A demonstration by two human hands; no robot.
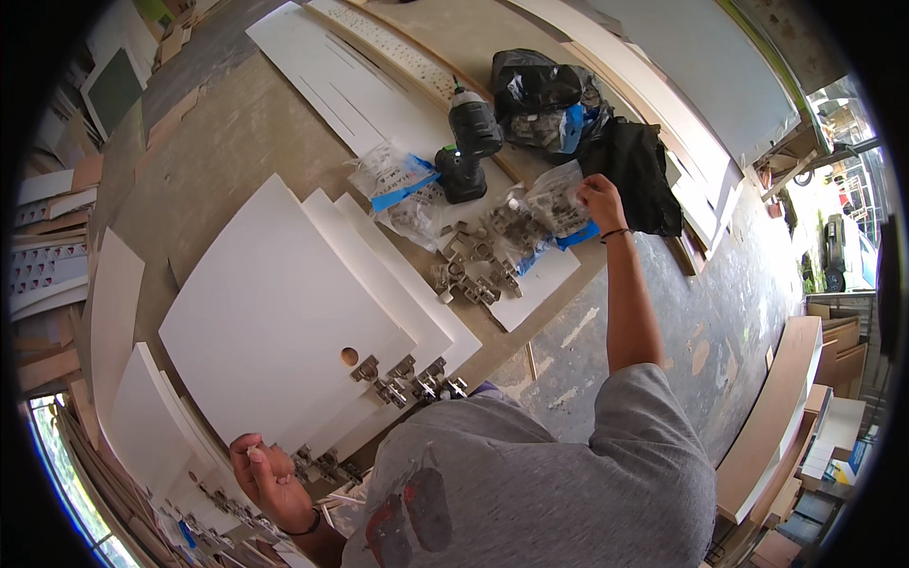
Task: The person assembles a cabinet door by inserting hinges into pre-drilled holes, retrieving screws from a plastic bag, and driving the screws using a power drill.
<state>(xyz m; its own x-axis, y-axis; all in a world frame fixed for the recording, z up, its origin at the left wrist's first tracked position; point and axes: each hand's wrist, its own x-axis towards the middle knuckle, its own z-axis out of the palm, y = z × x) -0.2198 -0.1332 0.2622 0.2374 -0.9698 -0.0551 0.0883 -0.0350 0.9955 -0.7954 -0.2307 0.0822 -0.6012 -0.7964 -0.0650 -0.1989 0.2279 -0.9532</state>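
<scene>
My right hand (598,204) reaches out to a clear plastic bag (559,201) with a blue edge and pinches its upper corner. Metal pieces show through the bag. Beside it lies a loose pile of metal cabinet hinges (473,260). My left hand (265,471) is raised at the lower left, its fingers curled together; whatever they pinch is too small to make out. Close to that hand, a stack of white panels (275,312) has hinges (388,379) fitted along its near edge. One round bored hole (349,357) in the top panel holds no hinge.
A dark cordless drill (466,142) stands beyond the hinges, beside another clear and blue bag (393,180). Black plastic bags (540,90) lie further back. Long white boards (341,76) stretch away behind. More white panels (151,426) with hinges stand at the left.
</scene>
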